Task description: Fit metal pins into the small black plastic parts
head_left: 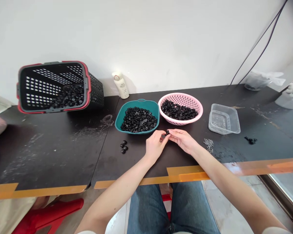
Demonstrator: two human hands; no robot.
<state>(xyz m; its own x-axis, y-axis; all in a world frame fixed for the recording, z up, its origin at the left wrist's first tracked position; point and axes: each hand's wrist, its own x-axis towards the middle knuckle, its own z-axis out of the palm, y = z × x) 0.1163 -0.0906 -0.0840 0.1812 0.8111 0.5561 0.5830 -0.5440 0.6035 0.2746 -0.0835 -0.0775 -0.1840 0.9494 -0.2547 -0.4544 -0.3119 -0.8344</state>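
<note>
while hands (156, 145) pinch, teal bowl (143, 102) and pink colander (180, 96) hold fasteners (138, 120)

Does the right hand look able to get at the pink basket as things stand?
Likely yes: the right hand sits just in front of the pink plastic basket, only tabletop between, though it's busy on a small black part.

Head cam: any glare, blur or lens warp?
Head view: wide-lens warp bends the table's front edge; glare washes the orange tape at right; the left hand and right hand look fairly sharp; the black pieces in the teal bowl merge into one dark mass.
</note>
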